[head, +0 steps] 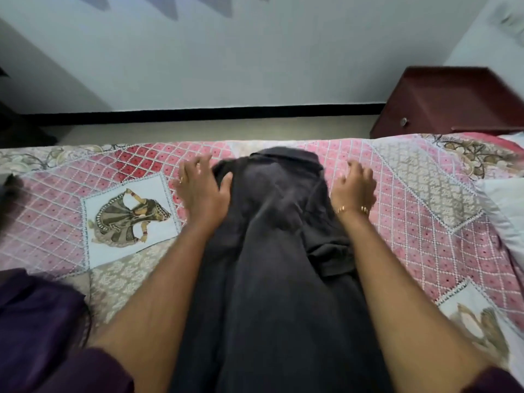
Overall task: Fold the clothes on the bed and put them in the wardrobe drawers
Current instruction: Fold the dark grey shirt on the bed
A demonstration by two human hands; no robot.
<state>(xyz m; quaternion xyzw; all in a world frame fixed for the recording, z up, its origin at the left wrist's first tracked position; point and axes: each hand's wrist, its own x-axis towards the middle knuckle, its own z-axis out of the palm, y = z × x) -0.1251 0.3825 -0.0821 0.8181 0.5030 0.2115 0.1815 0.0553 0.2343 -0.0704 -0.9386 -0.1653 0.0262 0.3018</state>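
A dark grey garment [272, 251], soft and matte with loose wrinkles, lies lengthwise down the middle of the bed [425, 211], running from the near edge to a folded, collar-like far end. The left hand [202, 188] rests at the garment's far left edge, fingers spread and relaxed, thumb touching the cloth; a ring shows on one finger. The right hand [354, 185] hovers or rests just beside the garment's right edge, fingers loosely spread, gripping nothing; a gold bracelet circles its wrist. The bedspread is pink with a white diamond lattice, beige floral panels and printed dancer figures. A purple cloth [37, 321] lies near left. A dark red wooden bedside cabinet [442, 106] stands far right.
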